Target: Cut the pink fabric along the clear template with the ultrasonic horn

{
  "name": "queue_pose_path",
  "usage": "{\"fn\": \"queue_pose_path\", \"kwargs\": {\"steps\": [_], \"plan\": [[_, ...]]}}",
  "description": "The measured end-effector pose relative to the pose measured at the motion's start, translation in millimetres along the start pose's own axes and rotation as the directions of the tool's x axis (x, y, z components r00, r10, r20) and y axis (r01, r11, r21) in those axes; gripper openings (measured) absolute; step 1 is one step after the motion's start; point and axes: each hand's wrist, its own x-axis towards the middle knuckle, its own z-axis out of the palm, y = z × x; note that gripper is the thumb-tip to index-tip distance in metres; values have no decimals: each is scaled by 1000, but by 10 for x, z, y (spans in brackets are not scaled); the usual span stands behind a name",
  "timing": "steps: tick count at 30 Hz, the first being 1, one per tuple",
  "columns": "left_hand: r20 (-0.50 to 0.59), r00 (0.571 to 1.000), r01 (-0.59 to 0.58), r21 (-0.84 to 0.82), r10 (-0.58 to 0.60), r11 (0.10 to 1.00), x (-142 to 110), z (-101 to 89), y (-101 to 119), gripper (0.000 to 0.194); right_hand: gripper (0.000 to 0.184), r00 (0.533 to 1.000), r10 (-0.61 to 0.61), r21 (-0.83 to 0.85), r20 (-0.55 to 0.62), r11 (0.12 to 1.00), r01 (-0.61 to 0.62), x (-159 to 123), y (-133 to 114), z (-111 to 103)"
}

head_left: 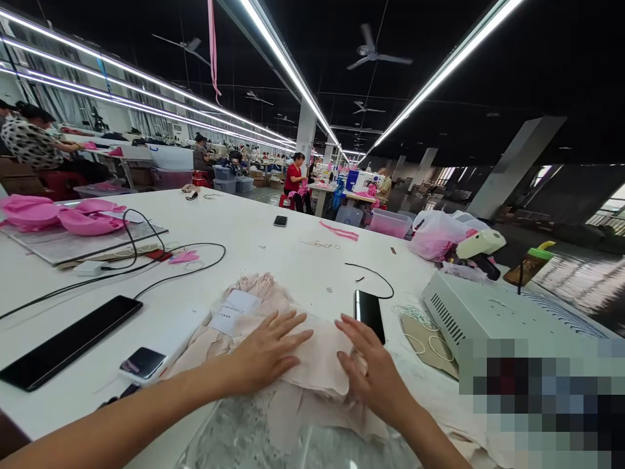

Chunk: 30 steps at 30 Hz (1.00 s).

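Pale pink fabric pieces lie in a loose stack on the white table in front of me. My left hand rests flat on the stack, fingers spread. At the stack's right edge is my right hand, its fingers apart and touching or hovering just over the cloth; I cannot tell which. A white printed paper slip sits on the bunched fabric beyond my left hand. Beneath the near side of the cloth shows a clear plastic sheet. A black phone lies just past my right hand.
A long black panel and cables lie on the left of the white table. Pink molded cups rest on a board at far left. A grey metal box stands at right, near a bottle. People sit at sewing stations beyond.
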Motion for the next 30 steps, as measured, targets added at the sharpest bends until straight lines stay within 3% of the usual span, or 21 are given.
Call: {"fn": "queue_pose_path", "kwargs": {"steps": [3, 8, 13, 15, 18, 20, 23, 26, 30], "plan": [[87, 987, -144, 119, 134, 982, 14, 98, -1, 51, 51, 977, -171, -105, 125, 977, 185, -195, -9, 107], [241, 970, -47, 82, 26, 996, 58, 158, -74, 53, 60, 951, -257, -243, 172, 924, 294, -463, 233, 84], [238, 971, -51, 70, 33, 996, 131, 11, -32, 49, 51, 949, -284, -308, 137, 899, 313, -778, 310, -123], [205, 977, -65, 68, 50, 996, 207, -63, 71, 45, 42, 970, -228, -310, 85, 919, 243, -921, 306, -258], [148, 983, -120, 34, 113, 992, 393, -106, 344, 38, 29, 995, 24, -247, -100, 968, -49, -1139, 392, -548], [139, 974, -177, -7, 176, 984, 565, -59, 580, 33, 31, 952, 183, -226, -246, 944, -240, -1290, 531, -767], [180, 950, -249, -60, 256, 967, 895, 135, 952, 24, 38, 848, 311, -217, -429, 876, -431, -1511, 801, -1015], [255, 929, -260, -72, 270, 963, 1275, 426, 1283, 22, 41, 775, 362, -195, -517, 832, -519, -1660, 1040, -1087], [376, 896, -228, -65, 235, 972, 1693, 797, 1553, 30, 34, 776, 349, -198, -525, 836, -511, -1710, 1222, -1043]]}}
